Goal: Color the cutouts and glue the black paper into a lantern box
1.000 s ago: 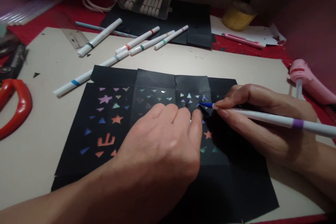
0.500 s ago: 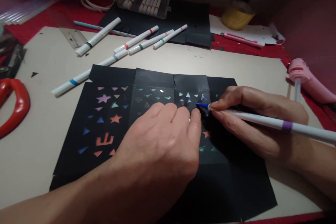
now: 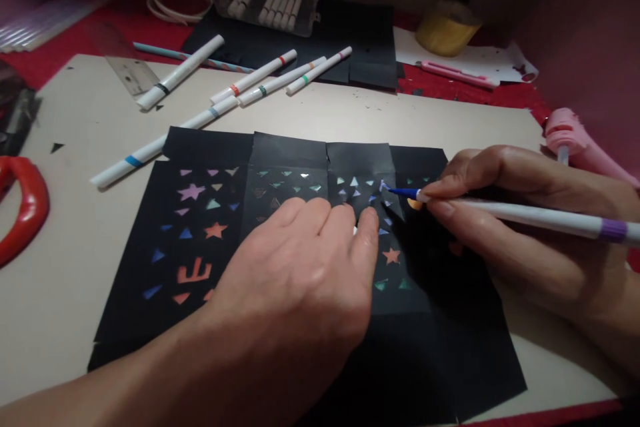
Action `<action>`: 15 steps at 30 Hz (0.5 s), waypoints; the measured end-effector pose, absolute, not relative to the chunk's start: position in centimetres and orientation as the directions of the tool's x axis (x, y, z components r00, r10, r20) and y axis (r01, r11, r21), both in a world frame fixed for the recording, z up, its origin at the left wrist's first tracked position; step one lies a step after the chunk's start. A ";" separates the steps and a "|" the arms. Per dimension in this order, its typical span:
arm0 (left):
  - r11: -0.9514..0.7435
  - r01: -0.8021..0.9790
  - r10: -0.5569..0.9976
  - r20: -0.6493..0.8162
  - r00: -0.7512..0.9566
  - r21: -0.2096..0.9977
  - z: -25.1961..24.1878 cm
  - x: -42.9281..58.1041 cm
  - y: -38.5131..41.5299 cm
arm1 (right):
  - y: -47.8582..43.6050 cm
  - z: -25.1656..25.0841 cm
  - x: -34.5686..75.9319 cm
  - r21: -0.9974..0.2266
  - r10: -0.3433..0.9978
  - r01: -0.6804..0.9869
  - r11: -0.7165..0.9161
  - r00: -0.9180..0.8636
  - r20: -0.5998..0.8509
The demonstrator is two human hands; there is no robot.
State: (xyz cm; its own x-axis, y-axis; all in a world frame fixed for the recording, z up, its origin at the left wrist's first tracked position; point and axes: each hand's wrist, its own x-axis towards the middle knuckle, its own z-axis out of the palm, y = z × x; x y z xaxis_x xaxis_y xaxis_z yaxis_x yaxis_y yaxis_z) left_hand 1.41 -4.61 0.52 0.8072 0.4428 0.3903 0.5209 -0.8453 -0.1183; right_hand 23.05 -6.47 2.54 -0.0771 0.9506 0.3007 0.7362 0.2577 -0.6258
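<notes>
Red-covered counter (image 3: 125,20) carries a pale board (image 3: 450,120), and on it lies a sheet of black paper (image 3: 210,147) cut with small coloured stars and triangles. The left hand (image 3: 300,267) rests on the sheet, its fingers (image 3: 367,230) flat and close together, while the right hand (image 3: 525,240) pinches a white marker (image 3: 525,217) between its fingers. The marker's blue tip touches a cut-out just beyond the left fingertips, and loose markers (image 3: 260,77) lie well beyond both hands.
</notes>
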 end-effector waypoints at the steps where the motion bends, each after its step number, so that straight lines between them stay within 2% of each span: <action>1: -0.847 0.519 0.442 0.389 0.809 -0.117 0.5 1.4 -4.5 | -6.5 2.5 23.1 -0.626 0.946 0.736 0.257 -0.059 0.319; 5: -0.847 0.521 0.446 0.390 0.805 -0.107 0.7 1.2 -4.2 | -6.6 2.4 23.0 -0.627 0.940 0.736 0.256 -0.037 0.340; 15: -0.862 0.501 0.441 0.375 0.816 -0.078 0.8 1.2 -4.1 | -6.4 2.8 23.7 -0.593 0.941 0.737 0.323 -0.183 0.285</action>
State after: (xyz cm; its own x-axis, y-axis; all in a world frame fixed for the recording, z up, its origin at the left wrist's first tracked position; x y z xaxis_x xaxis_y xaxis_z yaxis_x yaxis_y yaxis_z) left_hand 1.17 -4.07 0.83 0.8156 0.4406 0.3751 0.5013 -0.8617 -0.0779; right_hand 23.72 -6.36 2.79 -0.1831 0.9408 0.2852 0.7372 0.3234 -0.5933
